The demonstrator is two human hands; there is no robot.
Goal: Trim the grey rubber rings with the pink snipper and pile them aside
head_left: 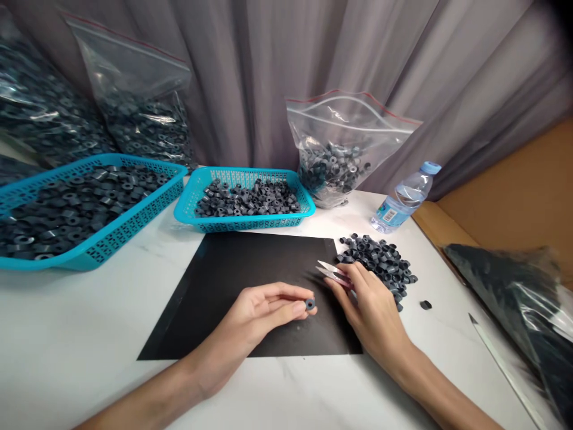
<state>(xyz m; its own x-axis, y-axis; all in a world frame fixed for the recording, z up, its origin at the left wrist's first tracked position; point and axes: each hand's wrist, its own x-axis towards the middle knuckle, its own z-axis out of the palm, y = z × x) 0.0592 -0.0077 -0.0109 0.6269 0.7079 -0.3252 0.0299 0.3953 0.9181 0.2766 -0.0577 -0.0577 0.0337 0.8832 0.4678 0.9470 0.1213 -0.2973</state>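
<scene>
Between the thumb and fingers of my left hand (268,310) is a small dark grey ring (310,304), its round hole turned toward me. My right hand (369,301) grips a pair of thread snips (333,273) with pinkish handles. The snips' pale blades are spread apart and point left, a little above and to the right of the ring, not touching it. Both hands are over a black mat (233,280). Just behind my right hand lies a loose pile of small dark rings (380,254), partly hidden by that hand.
A blue basket (246,224) of grey rings stands behind the mat, a larger one (120,230) at left. Zip bags (353,128) of parts lean against the curtain. A water bottle (400,203) stands at back right. A pale pointed strip (505,370) lies at right, near a cardboard box (519,185).
</scene>
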